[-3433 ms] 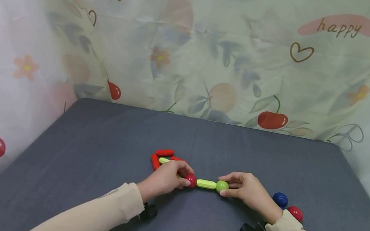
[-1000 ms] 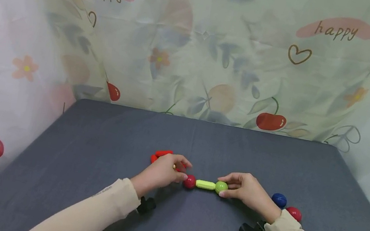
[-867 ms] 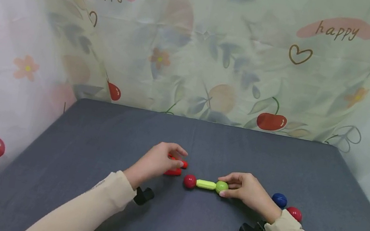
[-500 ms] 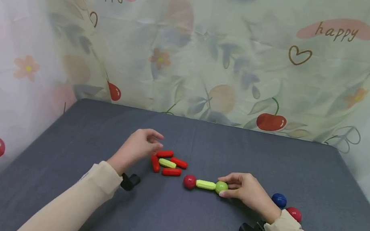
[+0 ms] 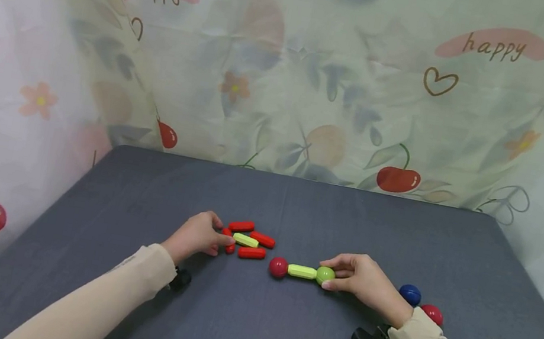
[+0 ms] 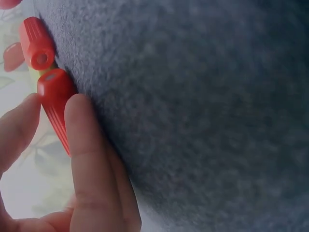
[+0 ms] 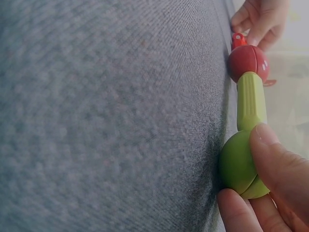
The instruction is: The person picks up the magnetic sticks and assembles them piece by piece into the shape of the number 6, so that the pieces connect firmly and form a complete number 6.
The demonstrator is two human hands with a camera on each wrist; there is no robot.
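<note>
My left hand (image 5: 200,234) has its thumb and fingers on either side of a red magnetic rod (image 6: 58,104), pinching it where it lies at the left of a small group of rods. With thumb and fingertips my right hand (image 5: 363,282) grips a green ball (image 5: 325,275), which the right wrist view shows close up. A yellow-green rod (image 5: 301,271) joins that ball to a red ball (image 5: 278,267) on its left, making a straight dumbbell shape on the table.
Several loose rods lie beside the left hand: a yellow-green rod (image 5: 246,240) among red rods (image 5: 252,253). Right of the right hand sit a blue ball (image 5: 410,294) and another red ball (image 5: 432,314). A patterned curtain (image 5: 287,76) hangs behind the grey table (image 5: 276,338).
My left hand has left the red ball of the dumbbell, swung left over the loose rods, then come down on the leftmost red rod. The right hand stays on the green ball.
</note>
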